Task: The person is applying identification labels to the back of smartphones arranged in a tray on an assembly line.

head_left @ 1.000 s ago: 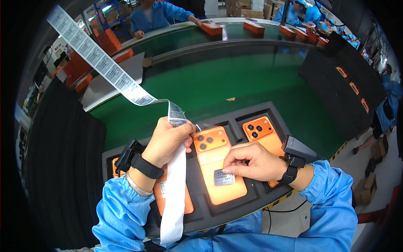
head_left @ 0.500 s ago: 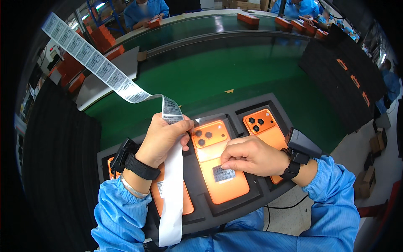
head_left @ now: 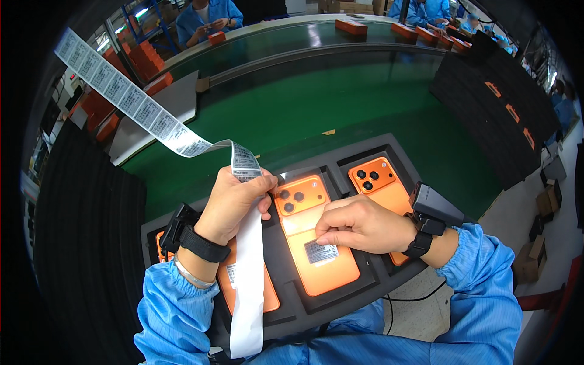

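Observation:
My left hand [head_left: 240, 198] is closed around a long strip of printed labels [head_left: 137, 103], pinching it near the top of the middle phone. The printed part reaches up to the far left; its bare white backing [head_left: 248, 292] hangs below the hand. My right hand [head_left: 365, 225] is closed, thumb and fingertips pinched at the upper edge of a small grey label [head_left: 321, 252] on the lower back of the orange middle phone [head_left: 325, 283]. Whether that label lies fully flat I cannot tell. Another orange phone [head_left: 384, 201] is partly under my right hand; a labelled phone [head_left: 271, 289] lies behind the strip.
The phones sit in a black foam tray [head_left: 292, 316] over a green conveyor belt [head_left: 292, 103]. Stacks of black trays stand left [head_left: 85, 243] and right [head_left: 486, 115]. Orange boxes [head_left: 351, 27] line the far belt, where co-workers sit.
Both hands keep their grips and places over the tray. The whole view has shifted slightly, and the strip's far end sits a little lower and further left.

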`<state>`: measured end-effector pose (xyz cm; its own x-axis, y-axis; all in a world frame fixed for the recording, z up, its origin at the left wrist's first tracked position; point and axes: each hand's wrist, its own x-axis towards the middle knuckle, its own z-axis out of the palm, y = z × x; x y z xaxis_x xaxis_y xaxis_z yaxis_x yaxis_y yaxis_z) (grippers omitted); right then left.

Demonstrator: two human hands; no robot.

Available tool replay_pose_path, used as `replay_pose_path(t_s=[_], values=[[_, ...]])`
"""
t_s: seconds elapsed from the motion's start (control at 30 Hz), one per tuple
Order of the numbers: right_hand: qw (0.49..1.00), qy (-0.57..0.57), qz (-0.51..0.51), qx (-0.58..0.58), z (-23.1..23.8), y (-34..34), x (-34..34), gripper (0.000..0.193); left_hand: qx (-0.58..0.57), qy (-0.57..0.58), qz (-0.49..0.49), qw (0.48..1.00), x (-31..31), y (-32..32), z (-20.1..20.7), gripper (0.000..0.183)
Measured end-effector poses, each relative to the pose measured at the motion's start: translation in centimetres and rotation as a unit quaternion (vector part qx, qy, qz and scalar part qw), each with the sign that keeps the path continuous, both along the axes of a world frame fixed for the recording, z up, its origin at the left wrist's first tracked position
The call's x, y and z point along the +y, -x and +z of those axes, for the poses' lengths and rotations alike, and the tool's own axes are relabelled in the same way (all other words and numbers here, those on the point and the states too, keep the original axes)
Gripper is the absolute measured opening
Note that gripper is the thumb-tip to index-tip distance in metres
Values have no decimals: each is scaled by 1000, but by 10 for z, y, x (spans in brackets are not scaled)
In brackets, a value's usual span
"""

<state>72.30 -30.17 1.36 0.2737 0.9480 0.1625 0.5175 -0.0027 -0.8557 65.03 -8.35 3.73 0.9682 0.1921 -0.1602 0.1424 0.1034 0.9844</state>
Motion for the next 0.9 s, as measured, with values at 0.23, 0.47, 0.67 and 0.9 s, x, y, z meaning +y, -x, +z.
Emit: replay_pose_path(t_s=[0.23,0.47,0.67,0.9], values=[[1000,7,1,-4,0,1,0,10,0,0,12,1000,-3,1,0,8],[1000,15,0,5,0,1,1,11,-2,-3,9,1000,-1,2,-2,9],[1000,23,-3,6,3,1,0,11,-3,0,12,1000,-3,1,0,9],[999,-4,-8,-36,0,2,0,10,-7,2,8,1000,-2,1,-2,9]])
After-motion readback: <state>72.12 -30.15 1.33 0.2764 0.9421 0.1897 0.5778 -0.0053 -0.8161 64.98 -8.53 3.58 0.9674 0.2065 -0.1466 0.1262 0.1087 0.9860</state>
